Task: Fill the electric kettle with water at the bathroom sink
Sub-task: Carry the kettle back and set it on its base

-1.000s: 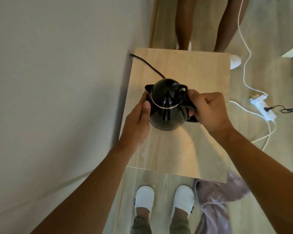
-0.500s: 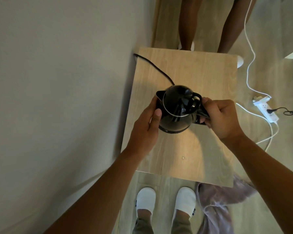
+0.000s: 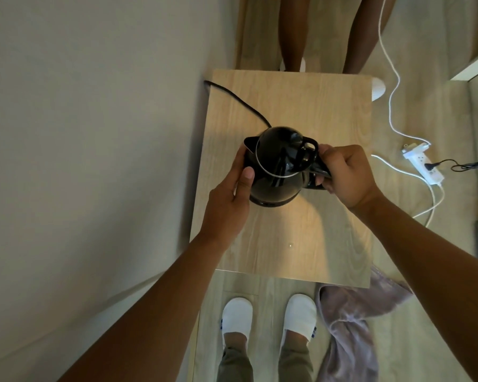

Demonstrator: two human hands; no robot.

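Standing over the middle of a pale wood table (image 3: 287, 100), the black electric kettle (image 3: 276, 172) has its lid closed and its spout pointing left toward the wall (image 3: 94, 133). Whether its bottom touches the table top or hangs just above it cannot be told from this high view. The right hand (image 3: 345, 175) is curled closed around the kettle's handle on the right side. The left hand (image 3: 229, 199) is partly open and pressed flat against the kettle's left flank, thumb lying on the dark body just below the spout. A black cord (image 3: 238, 100) runs from behind the kettle across the table to its far left corner. On the wood floor to the right lie a white power strip (image 3: 422, 166) and a white cable (image 3: 392, 106). Below the near table edge are the person's two white slippers (image 3: 268, 315), with a pinkish cloth (image 3: 351, 326) crumpled beside them. Beyond the far edge stand another person's bare legs (image 3: 329, 31).
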